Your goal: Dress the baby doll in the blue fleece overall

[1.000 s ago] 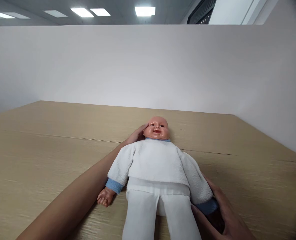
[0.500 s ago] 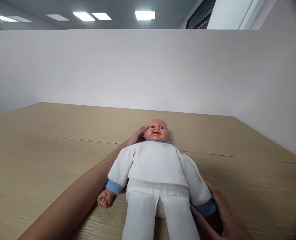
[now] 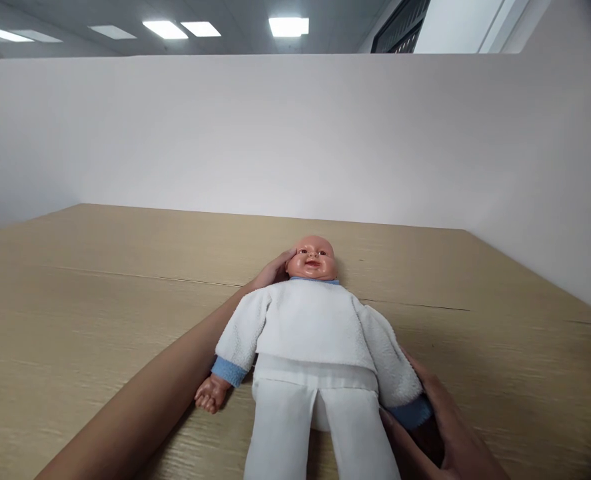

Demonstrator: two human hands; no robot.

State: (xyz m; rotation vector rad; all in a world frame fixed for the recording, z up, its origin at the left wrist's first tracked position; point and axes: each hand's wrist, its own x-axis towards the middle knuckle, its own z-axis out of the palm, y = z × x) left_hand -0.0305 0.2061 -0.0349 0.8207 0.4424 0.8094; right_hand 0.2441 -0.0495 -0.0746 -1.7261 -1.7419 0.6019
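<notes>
- My left hand (image 3: 276,269) cups the side of the doll's smooth, shiny head (image 3: 313,259); its fingers run out of sight behind, so I cannot tell how firmly it grips.
- My right hand (image 3: 449,427), partly cut off by the lower edge, grasps the doll's arm at the sleeve end, thumb on the inner side and fingers on the outer, around a blue cuff (image 3: 412,411).
- The doll (image 3: 316,323) lies face up between my arms, head away from me, in a fuzzy white top with a blue collar (image 3: 332,282).
- Its free hand (image 3: 212,393), glossy and curled, rests beside my left forearm (image 3: 165,380).
- Smooth white trousers (image 3: 281,427) cover its legs.
- Beneath is a tan, wood-grained table (image 3: 100,307) with a thin seam.
- Beyond stands a plain pale partition (image 3: 275,133); rectangular ceiling lights (image 3: 288,27) glow above it.
</notes>
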